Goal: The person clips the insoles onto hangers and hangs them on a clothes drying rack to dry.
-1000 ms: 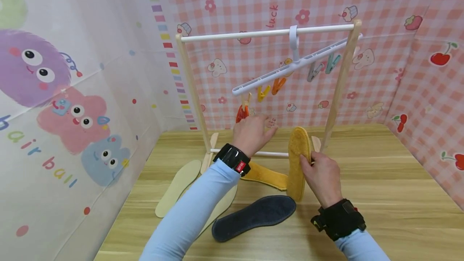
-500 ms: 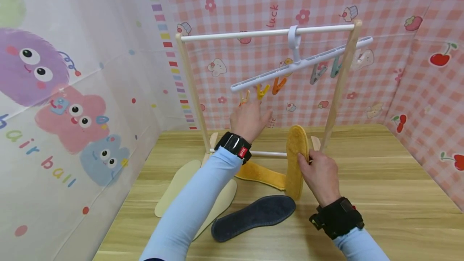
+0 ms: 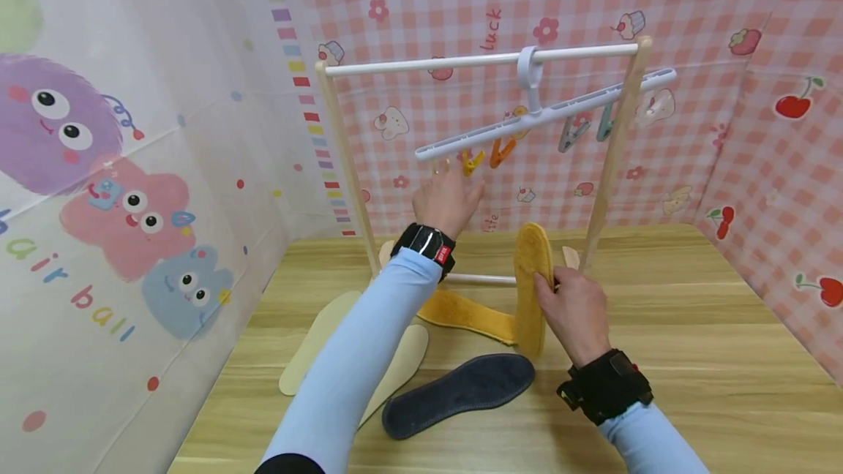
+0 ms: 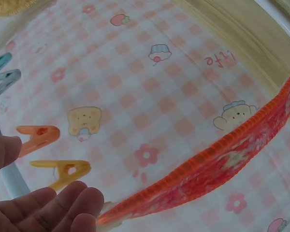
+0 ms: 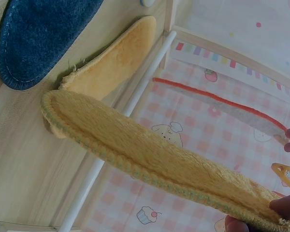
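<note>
Two hands work over the wooden tabletop [image 3: 691, 328] in front of a small drying rack [image 3: 481, 61]. Nearest the front edge lies a dark blue insole [image 3: 457, 395], flat, with two pale cream insoles [image 3: 316, 342] beside it toward the left edge. Just behind the blue one, the right hand [image 3: 571, 309] pinches a yellow fleecy insole [image 3: 530, 284] by its side and holds it upright on its lower end, that end touching or nearly touching the tabletop. A second yellow insole [image 3: 467, 315] lies flat between it and the rack's lower rail, one end just beside the upright one. Farther back, the left hand [image 3: 448, 200] is raised under the white clip hanger [image 3: 546, 114] that hangs tilted from the rack's top bar. Its fingers are curled at a red-orange insole [image 4: 217, 164], seen edge-on in the left wrist view; they seem to pinch its end, though the contact is at the frame's edge and hard to confirm. Orange and yellow pegs [image 4: 58, 171] hang just above those fingers.
</note>
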Motion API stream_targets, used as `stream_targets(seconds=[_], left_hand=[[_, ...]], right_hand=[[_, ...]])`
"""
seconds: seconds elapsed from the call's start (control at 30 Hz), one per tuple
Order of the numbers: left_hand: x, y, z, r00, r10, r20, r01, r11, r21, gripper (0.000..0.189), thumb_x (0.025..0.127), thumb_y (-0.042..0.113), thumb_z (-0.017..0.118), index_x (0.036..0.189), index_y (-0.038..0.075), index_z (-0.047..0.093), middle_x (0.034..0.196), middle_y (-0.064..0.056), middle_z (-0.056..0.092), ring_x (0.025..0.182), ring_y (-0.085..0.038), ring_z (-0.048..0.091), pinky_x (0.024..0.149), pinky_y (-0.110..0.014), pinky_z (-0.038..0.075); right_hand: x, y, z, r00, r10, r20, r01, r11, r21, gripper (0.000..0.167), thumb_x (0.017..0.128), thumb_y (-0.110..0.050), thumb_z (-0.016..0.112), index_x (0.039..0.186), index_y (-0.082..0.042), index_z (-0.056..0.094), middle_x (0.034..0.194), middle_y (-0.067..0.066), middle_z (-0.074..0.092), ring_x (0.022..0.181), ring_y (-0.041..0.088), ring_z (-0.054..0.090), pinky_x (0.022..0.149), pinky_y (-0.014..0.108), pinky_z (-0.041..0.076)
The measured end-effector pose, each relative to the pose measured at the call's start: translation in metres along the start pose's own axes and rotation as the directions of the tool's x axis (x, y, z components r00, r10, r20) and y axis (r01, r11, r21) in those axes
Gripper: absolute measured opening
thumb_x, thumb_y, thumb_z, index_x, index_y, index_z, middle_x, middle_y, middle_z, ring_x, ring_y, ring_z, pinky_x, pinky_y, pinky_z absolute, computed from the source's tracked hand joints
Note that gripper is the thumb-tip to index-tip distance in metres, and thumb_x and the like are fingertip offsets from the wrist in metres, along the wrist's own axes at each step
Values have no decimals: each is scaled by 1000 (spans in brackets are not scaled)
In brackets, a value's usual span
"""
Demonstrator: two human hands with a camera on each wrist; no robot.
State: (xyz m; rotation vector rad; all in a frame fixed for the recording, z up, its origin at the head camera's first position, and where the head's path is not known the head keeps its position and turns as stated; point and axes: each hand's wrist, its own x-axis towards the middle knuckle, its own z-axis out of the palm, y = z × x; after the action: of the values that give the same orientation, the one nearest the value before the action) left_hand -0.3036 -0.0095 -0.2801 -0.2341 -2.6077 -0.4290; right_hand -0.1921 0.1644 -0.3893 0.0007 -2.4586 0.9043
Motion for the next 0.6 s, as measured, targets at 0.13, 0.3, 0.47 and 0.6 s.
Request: stream_targets(seconds=[0.13, 0.3, 0.47, 0.6], left_hand=[[7, 0, 5, 999, -19, -27, 19, 1000, -3, 37, 95, 49, 59, 102, 13, 66, 86, -2, 61, 65, -19, 59, 53, -35, 48], [13, 4, 7, 997, -36, -69, 35, 999, -10, 37, 94, 51, 59, 79, 17, 56, 63, 3, 49, 55, -15, 51, 47, -33, 41], [17, 8, 9, 994, -57, -90, 58, 998, 2, 44, 96, 54, 56, 70, 19, 51, 59, 4, 44, 52, -13, 49, 44, -31, 40], [21, 11, 11, 994, -85, -74, 88, 996, 36, 50, 96, 56, 54, 64, 18, 53, 57, 3, 46, 50, -13, 49, 44, -31, 40]], right_hand=[[5, -2, 2, 999, 28, 45, -29, 999, 20, 29, 96, -21, 64, 99, 7, 70, 80, 19, 70, 63, 29, 66, 53, 38, 54], [8, -4, 4, 997, 42, 63, -44, 999, 22, 31, 97, -22, 63, 103, 8, 70, 84, 21, 71, 67, 30, 68, 57, 41, 56], [10, -5, 7, 998, 28, 51, -28, 1000, 7, 30, 96, -22, 64, 97, 7, 71, 78, 18, 69, 63, 28, 64, 54, 38, 53], [10, -5, 8, 998, 30, 52, -30, 1000, 0, 30, 96, -23, 64, 95, 6, 71, 77, 17, 69, 63, 28, 63, 54, 38, 52]])
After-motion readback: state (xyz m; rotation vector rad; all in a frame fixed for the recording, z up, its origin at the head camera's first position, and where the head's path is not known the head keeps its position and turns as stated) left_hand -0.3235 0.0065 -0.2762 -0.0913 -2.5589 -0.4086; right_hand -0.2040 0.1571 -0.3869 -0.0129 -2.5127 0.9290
